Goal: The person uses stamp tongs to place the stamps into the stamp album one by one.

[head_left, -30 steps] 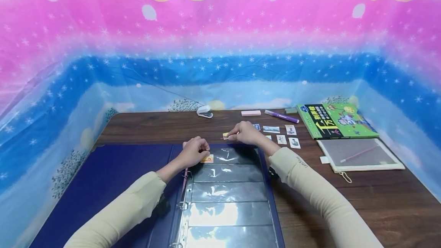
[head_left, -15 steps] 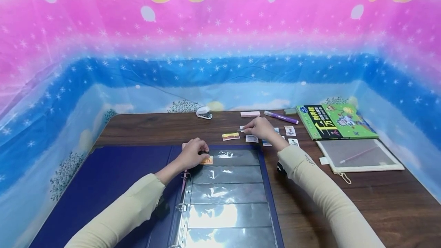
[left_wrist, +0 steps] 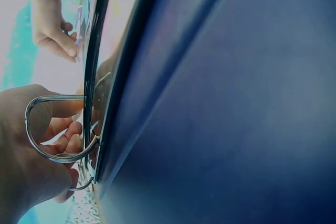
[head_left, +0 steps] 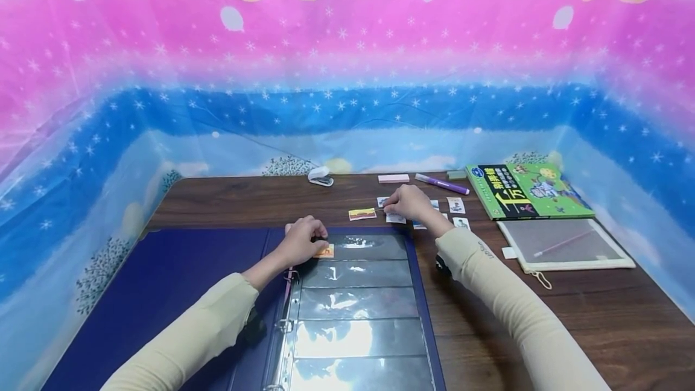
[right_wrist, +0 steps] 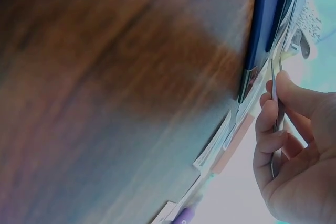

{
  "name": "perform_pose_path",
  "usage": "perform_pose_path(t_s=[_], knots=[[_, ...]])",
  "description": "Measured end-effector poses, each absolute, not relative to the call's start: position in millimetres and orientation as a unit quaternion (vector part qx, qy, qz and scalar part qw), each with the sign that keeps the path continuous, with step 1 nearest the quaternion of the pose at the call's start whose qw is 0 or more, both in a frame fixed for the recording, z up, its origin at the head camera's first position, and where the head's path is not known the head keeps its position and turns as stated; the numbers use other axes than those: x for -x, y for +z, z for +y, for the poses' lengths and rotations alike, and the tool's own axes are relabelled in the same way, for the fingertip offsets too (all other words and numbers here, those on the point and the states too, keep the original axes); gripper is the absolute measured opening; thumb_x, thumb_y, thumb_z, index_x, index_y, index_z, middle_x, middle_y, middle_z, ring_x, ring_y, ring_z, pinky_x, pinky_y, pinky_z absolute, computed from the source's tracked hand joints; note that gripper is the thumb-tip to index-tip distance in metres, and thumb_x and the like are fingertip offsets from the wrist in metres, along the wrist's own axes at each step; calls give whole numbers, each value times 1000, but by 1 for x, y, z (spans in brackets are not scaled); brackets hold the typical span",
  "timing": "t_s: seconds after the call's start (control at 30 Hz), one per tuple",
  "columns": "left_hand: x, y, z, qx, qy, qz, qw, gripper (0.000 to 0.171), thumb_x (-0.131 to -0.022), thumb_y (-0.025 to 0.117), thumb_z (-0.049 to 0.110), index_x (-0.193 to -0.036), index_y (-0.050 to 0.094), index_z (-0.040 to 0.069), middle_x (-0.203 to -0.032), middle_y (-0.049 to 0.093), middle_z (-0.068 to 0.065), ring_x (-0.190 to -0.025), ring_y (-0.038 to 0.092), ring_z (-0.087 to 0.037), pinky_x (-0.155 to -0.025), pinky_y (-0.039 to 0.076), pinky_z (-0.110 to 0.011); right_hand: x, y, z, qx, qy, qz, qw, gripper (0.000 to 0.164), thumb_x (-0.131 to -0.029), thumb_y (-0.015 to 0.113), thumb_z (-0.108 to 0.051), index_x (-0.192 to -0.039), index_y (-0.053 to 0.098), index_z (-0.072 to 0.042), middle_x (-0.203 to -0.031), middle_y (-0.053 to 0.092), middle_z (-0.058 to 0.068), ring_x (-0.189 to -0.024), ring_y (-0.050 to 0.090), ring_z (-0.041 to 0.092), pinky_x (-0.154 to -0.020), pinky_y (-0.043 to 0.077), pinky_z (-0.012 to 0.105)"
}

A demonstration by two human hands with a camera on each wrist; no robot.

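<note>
Head view: right hand (head_left: 411,203) partly hides stamps (head_left: 396,218); purple marker (head_left: 442,184) lies beyond

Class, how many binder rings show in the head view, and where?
3: top ring by the left hand, middle ring below it, bottom ring at the picture's lower edge. Others may be hidden.

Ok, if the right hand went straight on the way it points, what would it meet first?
Likely the yellow-and-red stamp, just ahead of the tweezers the right hand holds; height above the table is unclear, so it might pass over.
</note>
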State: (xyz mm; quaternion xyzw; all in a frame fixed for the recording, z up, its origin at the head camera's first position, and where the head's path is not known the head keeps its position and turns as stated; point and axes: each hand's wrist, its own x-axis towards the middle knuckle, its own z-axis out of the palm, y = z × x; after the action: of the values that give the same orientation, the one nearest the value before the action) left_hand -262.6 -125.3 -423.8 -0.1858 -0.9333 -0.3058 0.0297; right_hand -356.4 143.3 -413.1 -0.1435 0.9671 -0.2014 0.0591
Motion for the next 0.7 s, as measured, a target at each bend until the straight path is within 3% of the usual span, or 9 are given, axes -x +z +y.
perform_pose_path(t_s=[0.17,0.5,0.7], knots=[[262,-423,-125,185,-311,-932,30,11,-77,72,11,-82,64,6,-83,57,-7,-83,51,-20,-77,27,-37,355,-411,140,148,-195,968,53,16,-86,65,-27,-95,75,-18,-106,71,4,-77,63,16,-61,43,25],[262,-424,-125,181,-307,-934,28,11,-77,72,12,-81,64,7,-84,57,-6,-83,51,-20,-77,27,-36,358,-415,138,131,-185,973,35,15,-84,67,-30,-92,76,-21,-108,69,0,-85,63,18,-59,42,26],[262,-424,-126,184,-307,-933,32,11,-76,72,13,-80,63,7,-82,56,-5,-81,50,-19,-76,27,-35,354,-413,137,123,-195,973,20,16,-85,67,-30,-94,76,-20,-106,69,1,-66,57,14,-49,34,23]])
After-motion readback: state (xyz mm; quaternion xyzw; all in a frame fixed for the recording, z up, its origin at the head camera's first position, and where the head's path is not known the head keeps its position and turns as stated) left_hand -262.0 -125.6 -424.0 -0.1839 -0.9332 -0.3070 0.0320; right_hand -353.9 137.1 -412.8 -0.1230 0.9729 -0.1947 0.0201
